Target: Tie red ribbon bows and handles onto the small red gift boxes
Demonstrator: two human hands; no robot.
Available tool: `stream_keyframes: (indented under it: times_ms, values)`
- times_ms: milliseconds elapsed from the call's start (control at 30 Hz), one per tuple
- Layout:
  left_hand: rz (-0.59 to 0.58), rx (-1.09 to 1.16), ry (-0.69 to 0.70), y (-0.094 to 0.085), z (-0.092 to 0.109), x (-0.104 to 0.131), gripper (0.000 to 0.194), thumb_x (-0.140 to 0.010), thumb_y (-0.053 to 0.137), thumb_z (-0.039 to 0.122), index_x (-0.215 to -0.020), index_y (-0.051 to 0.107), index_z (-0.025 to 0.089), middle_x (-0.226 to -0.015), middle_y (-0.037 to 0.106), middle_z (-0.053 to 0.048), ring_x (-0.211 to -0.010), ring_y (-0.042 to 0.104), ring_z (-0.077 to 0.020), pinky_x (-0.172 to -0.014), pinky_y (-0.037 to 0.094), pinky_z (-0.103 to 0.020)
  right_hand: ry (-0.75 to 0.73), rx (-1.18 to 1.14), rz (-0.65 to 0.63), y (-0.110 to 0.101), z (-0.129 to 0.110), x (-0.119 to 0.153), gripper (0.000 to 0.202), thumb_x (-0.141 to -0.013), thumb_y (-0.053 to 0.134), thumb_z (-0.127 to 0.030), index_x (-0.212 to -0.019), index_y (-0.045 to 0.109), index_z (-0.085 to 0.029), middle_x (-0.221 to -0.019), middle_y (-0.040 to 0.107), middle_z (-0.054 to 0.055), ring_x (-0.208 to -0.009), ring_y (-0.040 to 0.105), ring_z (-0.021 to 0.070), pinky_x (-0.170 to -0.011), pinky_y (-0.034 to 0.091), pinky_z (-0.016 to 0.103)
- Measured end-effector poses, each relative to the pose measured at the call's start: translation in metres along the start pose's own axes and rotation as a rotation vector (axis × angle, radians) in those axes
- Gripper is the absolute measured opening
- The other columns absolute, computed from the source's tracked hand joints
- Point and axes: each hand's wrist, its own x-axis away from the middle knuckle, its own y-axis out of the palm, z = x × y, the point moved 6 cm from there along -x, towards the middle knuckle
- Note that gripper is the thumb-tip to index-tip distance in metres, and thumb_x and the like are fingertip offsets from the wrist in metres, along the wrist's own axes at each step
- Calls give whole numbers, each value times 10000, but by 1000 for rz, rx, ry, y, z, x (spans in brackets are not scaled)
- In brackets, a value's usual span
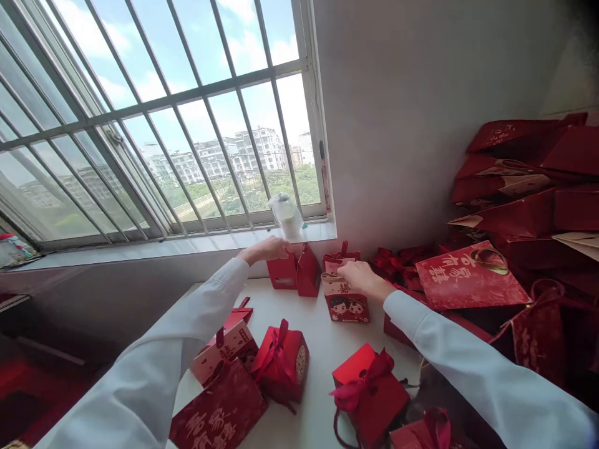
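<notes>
At the back of the white table (pixel 318 340), my left hand (pixel 267 249) touches the top of a plain red box (pixel 294 272), its fingers pressed together. My right hand (pixel 358 274) is closed at the top of a red and pink box with two cartoon faces (pixel 349 307); its fingertips lie by the handle. Another red box top with a strap shows just behind that one. Nearer me stand a red box with a ribbon bow and round gold panel (pixel 283 362) and a second bowed red box (pixel 369 393).
Red gift bags (pixel 519 181) are piled high at the right, with a flat red bag (pixel 472 276) in front. More red bags (pixel 219 408) lie at the front left. A plastic-wrapped cup (pixel 287 218) stands on the sill (pixel 210 242) below the barred window.
</notes>
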Motion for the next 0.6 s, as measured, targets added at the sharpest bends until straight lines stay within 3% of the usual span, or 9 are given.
stream_keyframes:
  times_ms: [200, 333, 467, 600]
  values:
    - [-332, 59, -320, 26, -62, 80, 330, -664, 647, 431, -870, 723, 184, -722, 717, -69, -689, 652, -208, -673, 501, -300, -175, -43, -22, -25, -48, -6, 230, -911, 562, -309, -1086, 604, -166, -1092, 622, 62, -966, 613, 184, -837, 515, 382]
    - [-429, 62, -453, 32, -88, 120, 424, -651, 633, 491, -918, 716, 172, -718, 715, -100, -657, 652, -238, -638, 495, -328, -248, -95, 26, -34, -92, -34, 255, -914, 556, -319, -1116, 589, -168, -1112, 612, 66, -958, 612, 182, -821, 522, 374]
    - [-458, 55, -469, 22, -88, 153, 451, -712, 589, 476, -1028, 686, 170, -903, 721, -138, -765, 655, -258, -672, 468, -313, -277, -127, 84, -35, -131, -73, 292, -906, 568, -321, -1149, 573, -158, -1142, 597, 77, -983, 606, 195, -827, 521, 386]
    - [-484, 84, -435, 17, -60, 189, 496, -813, 447, 581, -1047, 673, 207, -1005, 704, -112, -844, 635, -241, -713, 433, -285, -270, -159, 128, -26, -150, -99, 325, -900, 576, -324, -1170, 561, -142, -1165, 585, 92, -1004, 598, 207, -844, 515, 403]
